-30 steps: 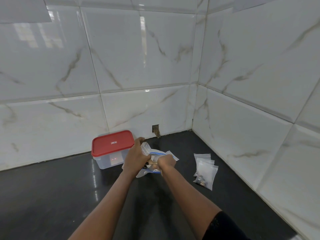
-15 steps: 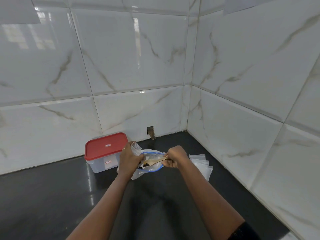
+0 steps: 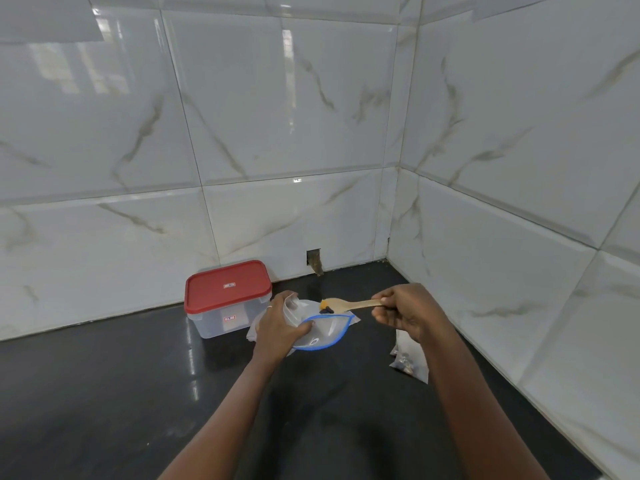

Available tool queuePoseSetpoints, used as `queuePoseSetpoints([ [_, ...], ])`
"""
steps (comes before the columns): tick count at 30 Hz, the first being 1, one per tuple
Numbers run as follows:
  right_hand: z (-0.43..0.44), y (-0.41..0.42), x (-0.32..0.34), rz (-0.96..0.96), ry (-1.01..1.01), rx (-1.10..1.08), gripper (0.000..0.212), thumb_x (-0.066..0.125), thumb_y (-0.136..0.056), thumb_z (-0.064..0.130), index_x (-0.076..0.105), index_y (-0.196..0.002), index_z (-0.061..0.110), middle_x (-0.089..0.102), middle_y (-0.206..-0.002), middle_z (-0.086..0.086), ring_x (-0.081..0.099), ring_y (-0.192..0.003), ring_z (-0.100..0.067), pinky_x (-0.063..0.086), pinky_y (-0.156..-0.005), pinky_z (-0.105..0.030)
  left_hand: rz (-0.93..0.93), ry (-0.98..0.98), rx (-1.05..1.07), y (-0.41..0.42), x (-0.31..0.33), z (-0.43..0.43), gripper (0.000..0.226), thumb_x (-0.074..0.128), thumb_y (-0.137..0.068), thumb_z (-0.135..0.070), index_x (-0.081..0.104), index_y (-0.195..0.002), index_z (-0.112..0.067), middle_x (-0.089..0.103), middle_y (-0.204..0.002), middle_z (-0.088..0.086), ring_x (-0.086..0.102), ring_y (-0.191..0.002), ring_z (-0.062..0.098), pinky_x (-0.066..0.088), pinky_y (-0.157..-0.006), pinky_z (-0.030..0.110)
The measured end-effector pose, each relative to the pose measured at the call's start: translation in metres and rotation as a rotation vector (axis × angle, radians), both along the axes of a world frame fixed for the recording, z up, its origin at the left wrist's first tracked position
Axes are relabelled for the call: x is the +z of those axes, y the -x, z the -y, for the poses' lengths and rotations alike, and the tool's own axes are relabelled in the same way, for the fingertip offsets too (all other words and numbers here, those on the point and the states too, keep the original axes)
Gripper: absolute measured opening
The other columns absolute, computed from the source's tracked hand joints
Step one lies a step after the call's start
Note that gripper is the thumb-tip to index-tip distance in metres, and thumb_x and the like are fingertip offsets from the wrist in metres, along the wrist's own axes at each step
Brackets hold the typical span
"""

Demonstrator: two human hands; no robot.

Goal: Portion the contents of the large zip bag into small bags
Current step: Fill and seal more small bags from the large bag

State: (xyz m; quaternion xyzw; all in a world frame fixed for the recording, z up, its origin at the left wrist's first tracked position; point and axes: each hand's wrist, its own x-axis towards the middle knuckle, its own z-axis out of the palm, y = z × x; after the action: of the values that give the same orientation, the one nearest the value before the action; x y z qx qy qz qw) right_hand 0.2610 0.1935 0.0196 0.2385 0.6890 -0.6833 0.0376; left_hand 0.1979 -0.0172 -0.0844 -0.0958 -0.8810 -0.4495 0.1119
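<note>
We are facing a glossy black counter [image 3: 104, 393] in a white-tiled corner [image 3: 394, 202], left hand [image 3: 278, 329] gripping the zip bag [image 3: 325, 336], right hand [image 3: 407, 310] pinching a spoon [image 3: 349, 304]

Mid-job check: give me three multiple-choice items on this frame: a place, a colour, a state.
1. Where does the red-lidded container stand?
A) left of the left hand, by the back wall
B) against the right wall
C) inside the bag

2. The rim of the large zip bag is:
A) red
B) blue
C) green

3. The wooden spoon in the right hand is:
A) empty
B) carrying pieces
C) lying on the counter

Answers:
1 A: it stands by that wall.
2 B: blue edging rings its mouth.
3 B: orange and dark pieces lie on its bowl.
</note>
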Motion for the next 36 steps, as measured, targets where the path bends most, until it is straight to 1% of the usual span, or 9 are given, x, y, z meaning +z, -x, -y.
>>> queuePoseSetpoints([
  [3, 0.020, 0.000, 0.002, -0.076, -0.063, -0.038, 0.032, 0.033, -0.095, -0.008, 0.060, -0.079, -0.001, 0.058, -0.065, -0.015, 0.058, -0.046, -0.014, 0.052, -0.043, -0.019, 0.021, -0.003, -0.034, -0.003, -0.002, -0.007, 0.068, 0.079, -0.070, -0.033, 0.042, -0.126, -0.018, 0.053, -0.123, 0.002, 0.054, -0.107, 0.018, 0.047, -0.095, 0.030],
  [7, 0.048, -0.002, -0.010, -0.143, -0.266, -0.037, 0.024, 0.042, -0.095, -0.002, 0.065, -0.098, 0.002, 0.064, -0.068, -0.011, 0.062, -0.059, -0.016, 0.060, -0.075, -0.032, 0.039, -0.023, -0.034, -0.007, -0.005, -0.011, 0.071, 0.079, -0.071, -0.031, 0.039, -0.128, -0.015, 0.053, -0.126, 0.004, 0.053, -0.106, 0.014, 0.044, -0.095, 0.026],
  [12, 0.067, -0.008, -0.020, -0.242, -0.581, 0.055, 0.026, 0.046, -0.096, 0.004, 0.065, -0.113, 0.007, 0.069, -0.104, -0.015, 0.067, -0.085, -0.018, 0.056, -0.081, -0.024, 0.027, -0.057, -0.043, -0.007, -0.005, -0.012, 0.069, 0.080, -0.068, -0.024, 0.042, -0.124, -0.015, 0.054, -0.122, 0.004, 0.054, -0.108, 0.019, 0.047, -0.094, 0.032],
  [19, 0.072, -0.009, -0.018, -0.316, -1.073, 0.368, 0.038, 0.056, -0.093, 0.015, 0.055, -0.132, 0.014, 0.060, -0.127, -0.007, 0.057, -0.111, -0.016, 0.042, -0.097, -0.019, 0.064, -0.090, -0.034, -0.004, -0.007, -0.010, 0.066, 0.080, -0.067, -0.017, 0.044, -0.123, -0.013, 0.055, -0.120, 0.005, 0.055, -0.109, 0.020, 0.047, -0.097, 0.036],
  [23, 0.074, -0.012, -0.020, -0.412, -1.103, 0.368, 0.039, 0.058, -0.091, 0.013, 0.057, -0.129, 0.008, 0.062, -0.124, -0.010, 0.060, -0.110, -0.020, 0.044, -0.099, -0.023, 0.085, -0.102, -0.031, -0.003, -0.007, -0.010, 0.069, 0.079, -0.069, -0.017, 0.041, -0.126, -0.014, 0.052, -0.124, 0.003, 0.050, -0.109, 0.014, 0.041, -0.097, 0.026],
  [26, 0.076, -0.010, -0.028, -0.587, -1.106, 0.296, 0.038, 0.076, -0.074, 0.003, 0.068, -0.111, 0.000, 0.070, -0.105, -0.017, 0.069, -0.092, -0.026, 0.055, -0.088, -0.032, 0.108, -0.072, -0.012, 0.000, -0.007, -0.009, 0.068, 0.077, -0.073, -0.022, 0.040, -0.130, -0.014, 0.050, -0.129, 0.005, 0.050, -0.115, 0.017, 0.038, -0.100, 0.026],
  [30, 0.067, -0.022, -0.028, -0.472, -1.003, 0.210, 0.034, 0.057, -0.091, 0.008, 0.061, -0.125, 0.006, 0.063, -0.121, -0.013, 0.061, -0.108, -0.021, 0.044, -0.096, -0.022, 0.117, -0.051, -0.018, -0.001, -0.003, -0.005, 0.057, 0.073, -0.077, -0.019, 0.044, -0.125, -0.013, 0.054, -0.125, 0.007, 0.052, -0.111, 0.017, 0.040, -0.095, 0.024],
  [33, 0.050, -0.029, -0.032, -0.456, -0.820, -0.079, 0.031, 0.052, -0.085, -0.007, 0.071, -0.106, 0.005, 0.069, -0.098, -0.016, 0.065, -0.088, -0.029, 0.053, -0.088, -0.040, 0.091, -0.009, 0.009, 0.002, 0.001, 0.000, 0.048, 0.069, -0.082, -0.022, 0.046, -0.122, -0.012, 0.056, -0.123, 0.006, 0.053, -0.109, 0.018, 0.042, -0.096, 0.025],
  [36, 0.043, -0.025, -0.041, -0.396, -0.768, -0.078, 0.034, 0.047, -0.082, -0.010, 0.072, -0.100, 0.003, 0.069, -0.090, -0.017, 0.065, -0.082, -0.033, 0.053, -0.082, -0.048, 0.071, 0.019, 0.055, 0.003, 0.003, 0.003, 0.044, 0.066, -0.084, -0.025, 0.047, -0.122, -0.011, 0.057, -0.123, 0.006, 0.055, -0.109, 0.019, 0.041, -0.095, 0.023],
])
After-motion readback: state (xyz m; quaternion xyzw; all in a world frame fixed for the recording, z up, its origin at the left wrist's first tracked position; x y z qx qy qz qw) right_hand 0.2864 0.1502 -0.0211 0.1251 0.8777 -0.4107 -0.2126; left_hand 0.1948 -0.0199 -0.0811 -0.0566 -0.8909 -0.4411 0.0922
